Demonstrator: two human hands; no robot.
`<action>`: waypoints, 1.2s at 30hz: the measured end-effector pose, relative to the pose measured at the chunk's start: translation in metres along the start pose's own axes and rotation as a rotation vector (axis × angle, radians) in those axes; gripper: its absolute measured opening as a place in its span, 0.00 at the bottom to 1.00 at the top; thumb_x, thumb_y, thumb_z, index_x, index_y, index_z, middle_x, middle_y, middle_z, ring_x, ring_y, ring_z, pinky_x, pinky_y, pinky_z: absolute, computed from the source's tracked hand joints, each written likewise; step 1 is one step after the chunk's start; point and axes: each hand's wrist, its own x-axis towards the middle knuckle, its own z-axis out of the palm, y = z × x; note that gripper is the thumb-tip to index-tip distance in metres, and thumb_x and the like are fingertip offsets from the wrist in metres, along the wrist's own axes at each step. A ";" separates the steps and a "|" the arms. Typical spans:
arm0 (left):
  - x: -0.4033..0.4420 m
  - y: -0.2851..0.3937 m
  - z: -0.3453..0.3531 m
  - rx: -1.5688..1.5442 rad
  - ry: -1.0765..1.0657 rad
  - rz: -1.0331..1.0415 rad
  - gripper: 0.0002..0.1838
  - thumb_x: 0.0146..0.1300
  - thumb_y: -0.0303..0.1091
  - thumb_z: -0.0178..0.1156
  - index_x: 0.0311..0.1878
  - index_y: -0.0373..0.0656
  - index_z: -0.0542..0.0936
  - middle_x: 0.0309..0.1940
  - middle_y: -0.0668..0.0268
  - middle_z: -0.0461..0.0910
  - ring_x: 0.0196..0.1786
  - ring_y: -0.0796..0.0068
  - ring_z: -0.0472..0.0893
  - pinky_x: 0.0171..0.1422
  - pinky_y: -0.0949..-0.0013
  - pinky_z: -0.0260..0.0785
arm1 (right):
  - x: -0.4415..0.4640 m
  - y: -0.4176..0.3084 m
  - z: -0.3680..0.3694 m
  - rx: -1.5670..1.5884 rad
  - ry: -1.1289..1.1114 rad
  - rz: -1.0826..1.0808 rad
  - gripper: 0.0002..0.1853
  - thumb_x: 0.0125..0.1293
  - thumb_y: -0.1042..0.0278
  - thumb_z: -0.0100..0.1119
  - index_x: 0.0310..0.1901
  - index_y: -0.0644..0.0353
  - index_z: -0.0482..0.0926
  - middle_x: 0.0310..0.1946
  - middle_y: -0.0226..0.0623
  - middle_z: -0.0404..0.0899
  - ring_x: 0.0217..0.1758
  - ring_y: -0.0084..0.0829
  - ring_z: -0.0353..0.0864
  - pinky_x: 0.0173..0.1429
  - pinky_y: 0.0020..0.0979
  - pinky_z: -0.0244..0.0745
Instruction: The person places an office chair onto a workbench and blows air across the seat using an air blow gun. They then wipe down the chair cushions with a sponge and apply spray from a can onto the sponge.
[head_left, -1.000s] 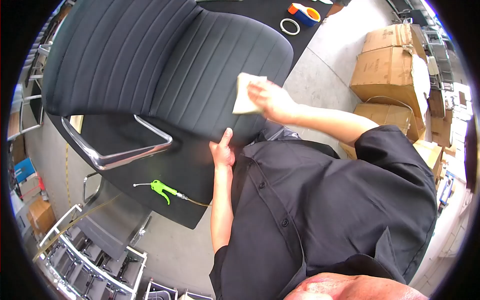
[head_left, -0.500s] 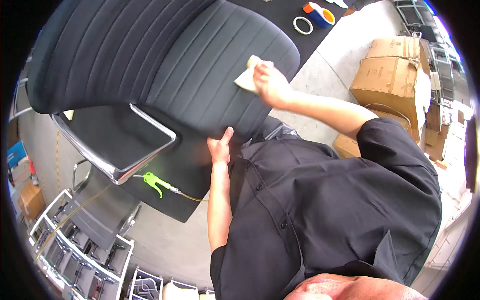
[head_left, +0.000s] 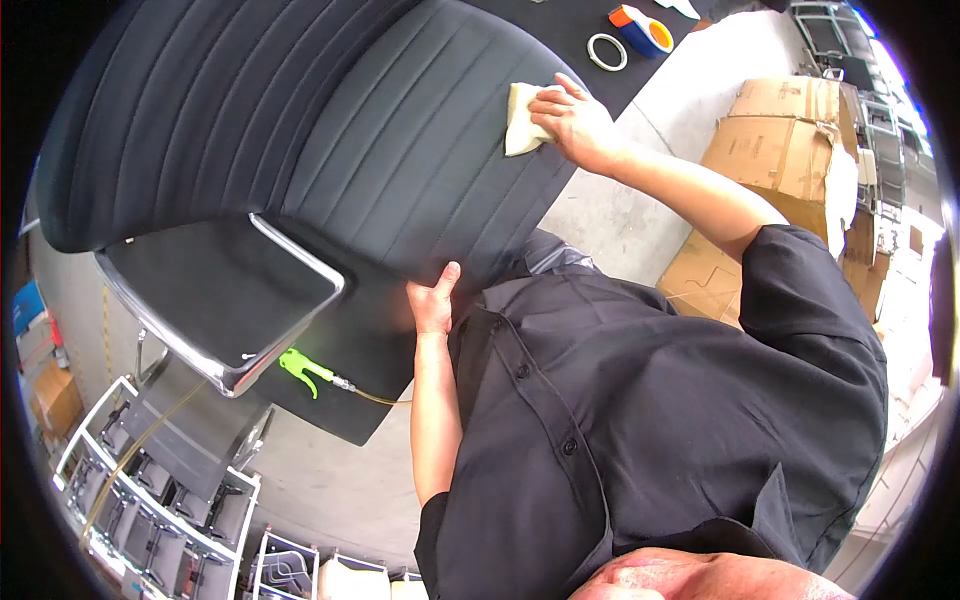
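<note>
A black office chair with ribbed upholstery lies tilted on the dark table, its seat cushion [head_left: 400, 140] towards me and its backrest [head_left: 190, 110] at the left. My right hand [head_left: 578, 125] presses a pale yellow cloth [head_left: 522, 122] onto the cushion near its far right edge, fingers bent over it. At the near edge of the cushion, my left hand [head_left: 433, 300] grips the chair, thumb on top and the other fingers hidden beneath. A chrome armrest frame [head_left: 300, 250] projects below the backrest.
On the black table [head_left: 330, 410] lies a green air blow gun [head_left: 302, 370] with a hose. A white ring [head_left: 607, 52] and an orange-blue tape dispenser [head_left: 640, 30] lie at the far end. Cardboard boxes [head_left: 765, 150] stand right; chair frames [head_left: 150, 500] fill the lower left.
My right hand has slid the cloth up and right across the cushion, towards its edge. The chair has shifted slightly left and down in view, with my left hand still at its near edge.
</note>
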 end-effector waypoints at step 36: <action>0.003 -0.010 -0.006 -0.016 -0.076 0.013 0.27 0.60 0.29 0.78 0.61 0.34 0.81 0.56 0.62 0.84 0.56 0.69 0.82 0.67 0.65 0.72 | 0.048 -0.017 0.011 -0.185 -0.282 0.062 0.18 0.53 0.74 0.62 0.48 0.61 0.83 0.55 0.40 0.83 0.62 0.39 0.78 0.78 0.46 0.64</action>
